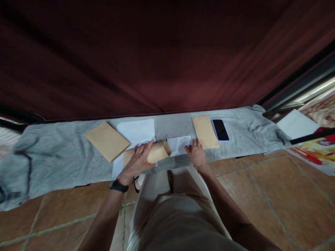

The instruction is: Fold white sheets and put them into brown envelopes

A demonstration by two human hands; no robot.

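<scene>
My left hand (pixel 140 157), with a dark band at the wrist, grips a brown paper envelope (pixel 158 152) from above. The envelope's mouth bulges apart at its right end. Just beyond that mouth lies a folded white paper (pixel 179 145), its left edge close to the opening; I cannot tell whether it is inside. My right hand (pixel 196 153) pinches the paper's right end, fingers curled. White sheets (pixel 137 130) lie behind and partly under the left hand. Left of them rests a stack of brown envelopes (pixel 106 141). Another brown envelope (pixel 205 131) lies behind the right hand.
A phone (pixel 220 129) with a dark screen lies right of the envelope. Grey cloth (pixel 65 153) covers the narrow bench. A dark red curtain (pixel 162 62) hangs behind it. At far right are a white sheet (pixel 297 124) and a colourful printed package (pixel 314 155). Below is a tiled floor (pixel 264 195).
</scene>
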